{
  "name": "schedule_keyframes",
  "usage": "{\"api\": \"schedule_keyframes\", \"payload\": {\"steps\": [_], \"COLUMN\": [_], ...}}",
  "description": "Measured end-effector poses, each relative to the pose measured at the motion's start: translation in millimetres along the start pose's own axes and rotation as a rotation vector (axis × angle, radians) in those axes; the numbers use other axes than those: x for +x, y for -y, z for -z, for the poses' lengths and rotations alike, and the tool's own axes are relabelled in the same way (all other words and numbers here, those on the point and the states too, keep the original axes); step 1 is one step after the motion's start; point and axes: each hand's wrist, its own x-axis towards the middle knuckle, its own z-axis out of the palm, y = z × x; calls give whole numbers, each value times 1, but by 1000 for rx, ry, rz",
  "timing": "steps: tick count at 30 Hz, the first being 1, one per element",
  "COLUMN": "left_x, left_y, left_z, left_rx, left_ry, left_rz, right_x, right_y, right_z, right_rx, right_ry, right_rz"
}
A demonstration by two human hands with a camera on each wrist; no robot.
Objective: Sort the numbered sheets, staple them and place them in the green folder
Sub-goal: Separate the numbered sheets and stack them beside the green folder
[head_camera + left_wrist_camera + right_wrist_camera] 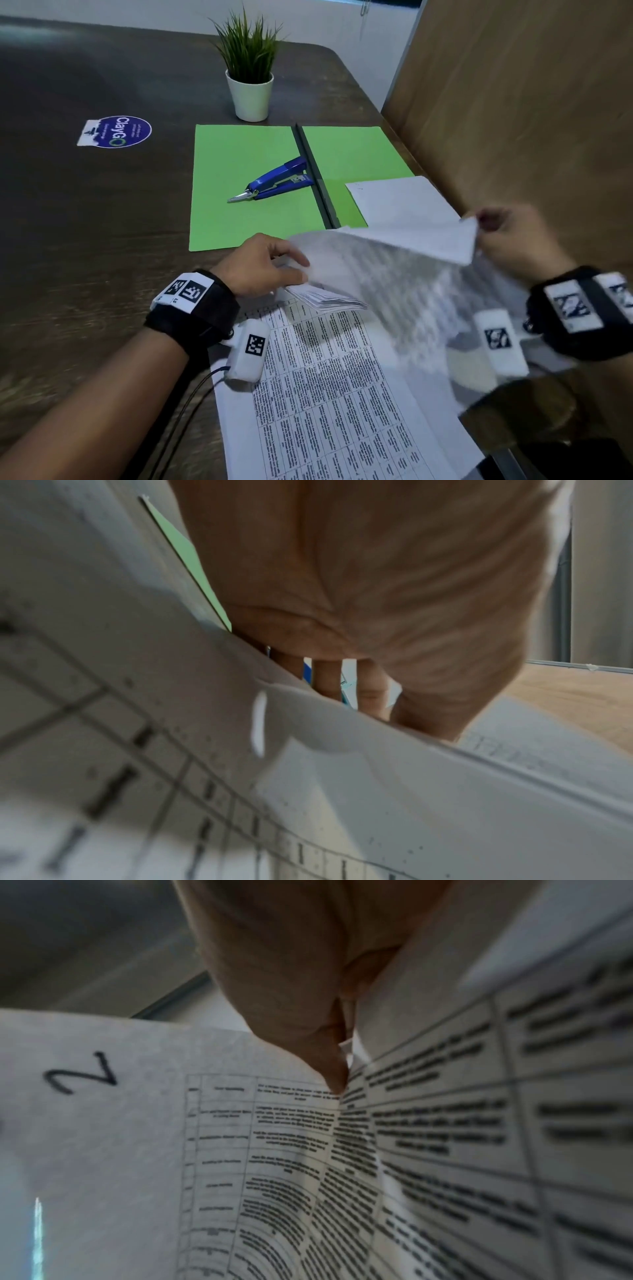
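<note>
My left hand (296, 272) grips the near-left corner of a stack of printed sheets (329, 299) just in front of the open green folder (239, 212). My right hand (481, 224) pinches the far edge of the top sheet (394, 270) and holds it lifted and curled, blurred by motion. In the right wrist view the pinched sheet (103, 1137) bears a handwritten 2. Under my left wrist another printed sheet (342, 394) lies flat. A blue stapler (277, 180) rests on the folder's left half. A white sheet (400, 202) overlaps its right half.
A potted plant (250, 92) stands behind the folder. A round sticker (114, 132) is on the dark table at the left. A wooden panel (513, 102) rises along the right side, close to my right hand.
</note>
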Motion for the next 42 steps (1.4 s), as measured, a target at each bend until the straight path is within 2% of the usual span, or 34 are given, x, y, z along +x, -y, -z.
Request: {"api": "schedule_keyframes", "payload": {"steps": [4, 8, 10, 13, 20, 24, 28, 34, 42], "left_x": [1, 0, -1, -1, -1, 0, 2, 0, -3], "left_y": [1, -1, -2, -2, 1, 3, 5, 1, -2], "left_z": [1, 0, 0, -1, 0, 0, -1, -1, -3], "left_rx": [-43, -34, -23, -52, -85, -98, -86, -36, -11], "left_ry": [30, 12, -3, -11, 22, 36, 31, 16, 17], "left_rz": [-36, -34, -35, -34, -42, -33, -37, -31, -59], "right_x": [38, 61, 57, 43, 32, 45, 52, 41, -13], "right_y": [34, 64, 78, 92, 44, 14, 9, 23, 80], "right_z": [58, 83, 76, 42, -55, -78, -87, -92, -94], "right_rx": [-311, -540, -659, -844, -1015, -973, -847, -657, -3], "right_ry": [-286, -411, -371, -200, 146, 212, 247, 260, 194], "right_rz": [160, 218, 273, 301, 184, 99, 20, 70, 146]}}
